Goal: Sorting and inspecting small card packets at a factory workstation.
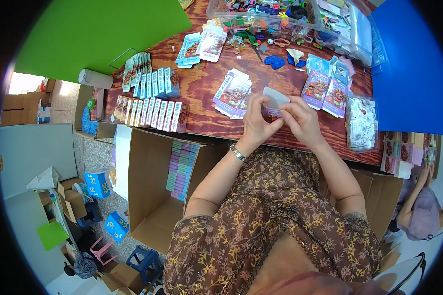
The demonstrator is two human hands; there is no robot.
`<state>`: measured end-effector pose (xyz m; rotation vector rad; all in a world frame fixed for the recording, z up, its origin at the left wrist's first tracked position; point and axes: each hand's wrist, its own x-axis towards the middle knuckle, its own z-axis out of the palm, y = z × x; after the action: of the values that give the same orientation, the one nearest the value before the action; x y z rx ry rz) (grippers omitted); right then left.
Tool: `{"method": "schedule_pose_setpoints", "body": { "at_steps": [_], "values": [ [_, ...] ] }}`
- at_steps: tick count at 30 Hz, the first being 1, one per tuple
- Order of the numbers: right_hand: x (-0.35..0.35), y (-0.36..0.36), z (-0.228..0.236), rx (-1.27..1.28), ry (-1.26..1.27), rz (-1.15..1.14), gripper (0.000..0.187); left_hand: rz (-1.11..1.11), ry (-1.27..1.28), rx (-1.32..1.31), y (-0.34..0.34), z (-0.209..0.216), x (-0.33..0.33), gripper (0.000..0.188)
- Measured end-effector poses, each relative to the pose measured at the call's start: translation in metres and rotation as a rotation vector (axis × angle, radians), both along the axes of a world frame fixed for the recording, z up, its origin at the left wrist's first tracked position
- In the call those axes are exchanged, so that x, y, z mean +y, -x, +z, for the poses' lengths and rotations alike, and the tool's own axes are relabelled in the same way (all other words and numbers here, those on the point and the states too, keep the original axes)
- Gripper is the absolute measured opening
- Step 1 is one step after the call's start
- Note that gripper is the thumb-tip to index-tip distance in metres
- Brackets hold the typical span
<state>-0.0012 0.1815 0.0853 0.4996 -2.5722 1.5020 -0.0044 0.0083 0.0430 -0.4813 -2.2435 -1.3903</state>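
Observation:
A small printed carton with its pale flap raised is between my hands, above the near edge of the wooden table. My left hand grips its left side, a metal watch on the wrist. On the other side, my right hand pinches the carton with thumb and fingers. Flat purple-and-white cartons lie fanned out just left of my hands. To the right are more purple cartons and a clear bag of white printed packets. What is inside the held carton is hidden.
Rows of filled-out small boxes stand at the table's left. Flat cartons lie farther back. Clear bins hold colourful small trinkets, some strewn before them. An open cardboard box with stacked cartons stands below. Another person is at far right.

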Motion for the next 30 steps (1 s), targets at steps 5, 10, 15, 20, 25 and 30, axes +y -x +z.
{"method": "schedule_pose_setpoints", "body": {
  "at_steps": [5, 10, 15, 20, 25, 30],
  "values": [
    [0.007, 0.001, 0.026, 0.071, 0.037, 0.039, 0.016, -0.070, -0.023, -0.025, -0.007, -0.008, -0.002, 0.074],
    [0.018, 0.019, 0.012, -0.375, 0.256, 0.029, 0.020, -0.111, 0.023, 0.013, -0.011, -0.010, 0.004, 0.078],
    [0.014, 0.018, 0.014, -0.344, 0.187, 0.136, 0.022, -0.113, -0.082, -0.113, -0.014, -0.017, 0.006, 0.090],
    [-0.004, 0.009, 0.033, -0.184, -0.109, 0.033, 0.021, -0.103, -0.108, -0.169, -0.012, -0.018, 0.007, 0.096],
    [-0.004, 0.010, 0.021, 0.095, -0.232, 0.050, 0.020, -0.051, -0.008, -0.175, -0.011, -0.021, 0.010, 0.093],
    [-0.009, 0.007, 0.021, 0.240, -0.314, 0.074, 0.021, 0.007, 0.022, -0.068, -0.010, -0.021, 0.017, 0.092]
  ]
}}
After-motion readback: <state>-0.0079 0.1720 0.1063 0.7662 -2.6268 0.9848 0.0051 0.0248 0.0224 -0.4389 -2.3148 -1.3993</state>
